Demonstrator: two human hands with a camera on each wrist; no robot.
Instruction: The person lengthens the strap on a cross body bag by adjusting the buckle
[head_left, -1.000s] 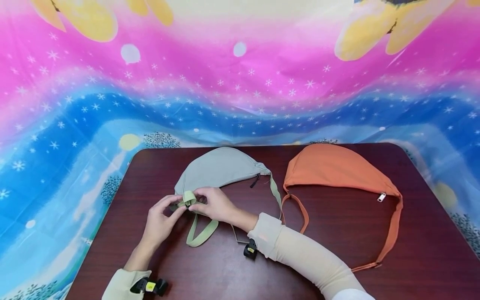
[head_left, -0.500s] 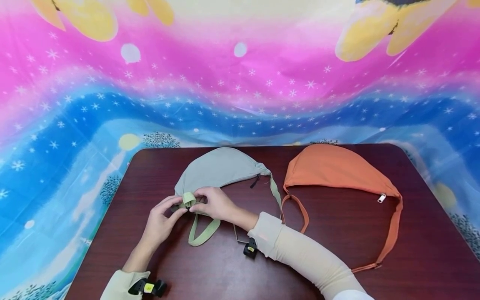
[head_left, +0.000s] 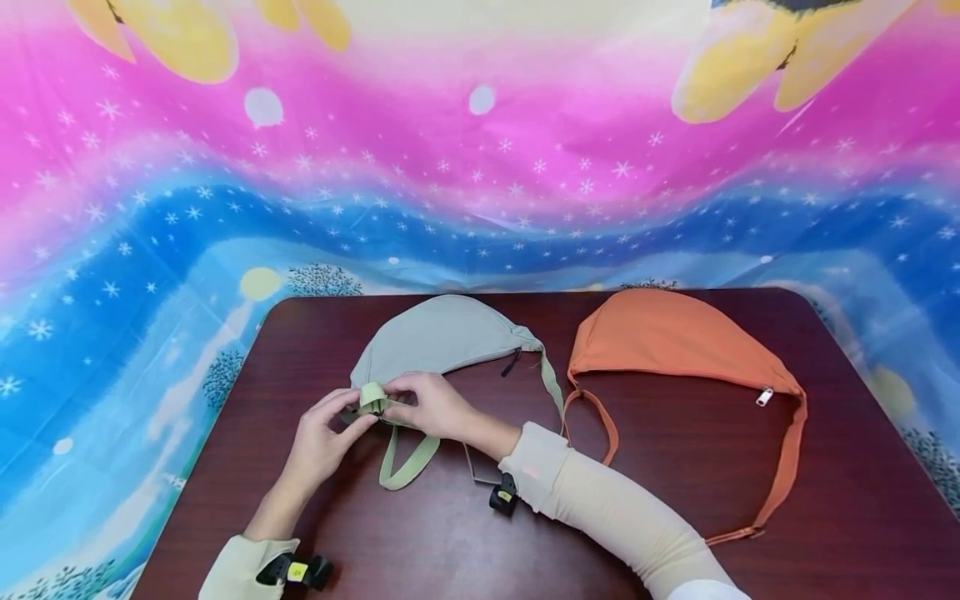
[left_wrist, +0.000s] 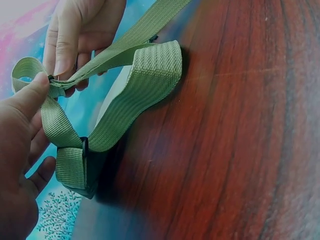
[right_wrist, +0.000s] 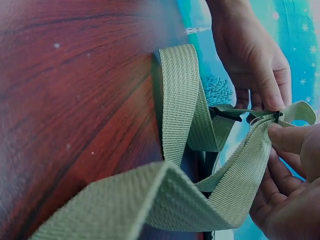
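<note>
A pale grey-green sling bag (head_left: 442, 333) lies on the table, its light green webbing strap (head_left: 408, 475) trailing toward the front. Both hands pinch that strap just in front of the bag. My left hand (head_left: 318, 446) grips with thumb and fingertips at a small black slider buckle (left_wrist: 51, 78). From the other side, my right hand (head_left: 435, 408) pinches the doubled webbing at the same slider. A short strap loop (head_left: 372, 397) stands up between the fingertips. Lower on the strap, a second black ring (left_wrist: 85, 145) shows in the left wrist view, with webbing folded through it.
An orange sling bag (head_left: 667, 333) with a silver zip pull lies at the back right, its strap (head_left: 783, 467) curving toward the front right. A patterned cloth (head_left: 480, 200) hangs behind the dark wooden table (head_left: 450, 558).
The short loop at the fingertips has shifted slightly left and opened a little toward the front. Both hands stay in nearly the same place, still pinching the strap.
</note>
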